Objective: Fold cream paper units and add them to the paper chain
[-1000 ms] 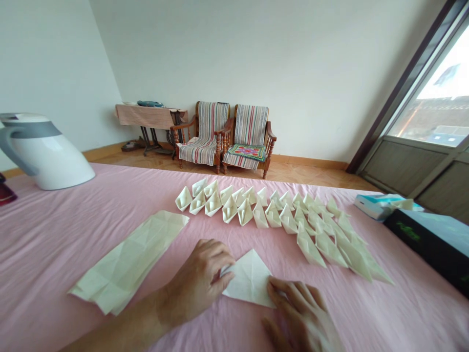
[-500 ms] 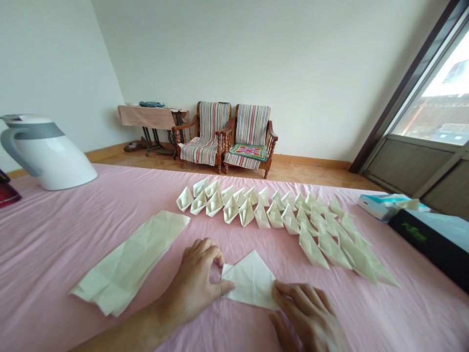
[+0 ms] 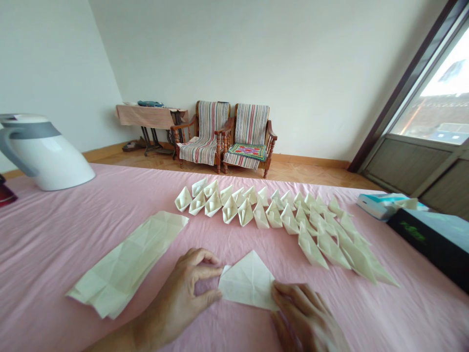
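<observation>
A folded sheet of pale paper (image 3: pixel 249 281) lies on the pink cloth, with a pointed top, creases down its face and a small flap sticking out at its left. My left hand (image 3: pixel 190 286) is at the paper's left edge, thumb and forefinger apart, the fingertips touching by the flap and lower corner. My right hand (image 3: pixel 306 313) grips the right corner, its fingers together over the edge; the thumb is partly hidden. To the left lies a stack of creased paper sheets (image 3: pixel 128 264). Beyond my hands stand several rows of folded paper boats (image 3: pixel 260 215).
The pink cloth (image 3: pixel 120 190) covers the surface. A white and grey jug (image 3: pixel 64 161) stands at the left. On the right are a tissue pack (image 3: pixel 379 205) and a black box (image 3: pixel 417 237). Two wooden armchairs (image 3: pixel 244 137) and a cloth-covered sewing table (image 3: pixel 146 116) stand by the far wall.
My left thumb has drawn back from the paper's face to its left edge, and the left fingers have spread. My right hand stays at the right corner.
</observation>
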The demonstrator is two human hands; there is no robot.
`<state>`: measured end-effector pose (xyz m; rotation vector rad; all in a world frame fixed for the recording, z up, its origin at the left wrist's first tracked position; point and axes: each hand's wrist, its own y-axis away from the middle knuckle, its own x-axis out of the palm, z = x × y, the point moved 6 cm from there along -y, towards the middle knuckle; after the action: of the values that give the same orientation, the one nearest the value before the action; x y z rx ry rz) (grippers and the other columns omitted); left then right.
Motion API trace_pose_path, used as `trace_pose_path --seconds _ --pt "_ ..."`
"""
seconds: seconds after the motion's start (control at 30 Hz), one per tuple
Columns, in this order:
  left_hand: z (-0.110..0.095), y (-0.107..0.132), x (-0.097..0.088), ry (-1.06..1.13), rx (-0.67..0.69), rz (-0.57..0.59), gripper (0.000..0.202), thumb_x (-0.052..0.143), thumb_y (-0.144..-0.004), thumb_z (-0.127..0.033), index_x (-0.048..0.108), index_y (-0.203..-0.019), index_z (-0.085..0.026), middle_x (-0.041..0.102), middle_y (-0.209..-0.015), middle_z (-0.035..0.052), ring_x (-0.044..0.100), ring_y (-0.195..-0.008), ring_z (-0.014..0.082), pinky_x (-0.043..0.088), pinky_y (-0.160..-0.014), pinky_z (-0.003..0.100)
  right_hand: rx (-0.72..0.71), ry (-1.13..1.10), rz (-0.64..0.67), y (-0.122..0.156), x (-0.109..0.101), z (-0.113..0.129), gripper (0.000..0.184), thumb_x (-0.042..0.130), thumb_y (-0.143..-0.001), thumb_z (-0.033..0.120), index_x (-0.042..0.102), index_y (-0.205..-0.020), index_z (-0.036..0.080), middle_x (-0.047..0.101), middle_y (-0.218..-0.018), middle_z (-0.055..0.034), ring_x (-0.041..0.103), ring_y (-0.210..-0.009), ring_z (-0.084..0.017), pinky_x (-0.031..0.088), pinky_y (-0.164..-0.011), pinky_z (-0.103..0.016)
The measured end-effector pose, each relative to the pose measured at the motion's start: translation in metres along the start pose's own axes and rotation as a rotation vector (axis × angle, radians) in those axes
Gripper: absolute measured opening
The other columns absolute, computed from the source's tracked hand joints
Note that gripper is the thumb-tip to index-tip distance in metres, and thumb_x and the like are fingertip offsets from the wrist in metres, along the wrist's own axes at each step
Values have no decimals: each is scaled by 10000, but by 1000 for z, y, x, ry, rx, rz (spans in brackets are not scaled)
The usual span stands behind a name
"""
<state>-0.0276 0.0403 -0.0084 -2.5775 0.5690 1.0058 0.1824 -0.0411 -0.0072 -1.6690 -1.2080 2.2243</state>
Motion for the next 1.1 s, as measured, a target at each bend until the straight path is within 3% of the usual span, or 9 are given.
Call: trace_pose_path --seconds 0.23,0.43,0.83,1.1 --pt "-4 -4 -2 -12 23 -19 281 690 -778 -139 722 -1028 -264 610 -1021 36 581 -1005 205 468 -912 336 -19 23 42 6 5 -2 222 504 -846 133 647 -1005 191 709 -918 -36 651 -751 -185 537 -611 -274" --pt "-8 -18 -3 -95 -30 -102 34 685 -776 -176 686 -749 -197 628 -831 13 597 -855 204 445 -795 326 -11 65 -2 3 5 2 199 483 -862 156 651 -962 188 712 -881 -49 652 -731 -203 537 -583 -299" --pt "-13 -22 1 -193 -62 -132 96 713 -724 -136 650 -687 -199 633 -798 -2 590 -845 214 388 -783 346 -21 59 -38 -1 1 5 211 453 -861 136 642 -939 186 709 -853 -45 646 -687 -189 523 -555 -279" --pt "-18 -15 1 -188 27 -150 117 732 -725 -105 686 -692 -208 639 -768 -2 599 -802 196 425 -775 338 -21 76 5 0 2 5 208 471 -852 142 638 -969 183 711 -887 -53 656 -723 -192 537 -583 -284"
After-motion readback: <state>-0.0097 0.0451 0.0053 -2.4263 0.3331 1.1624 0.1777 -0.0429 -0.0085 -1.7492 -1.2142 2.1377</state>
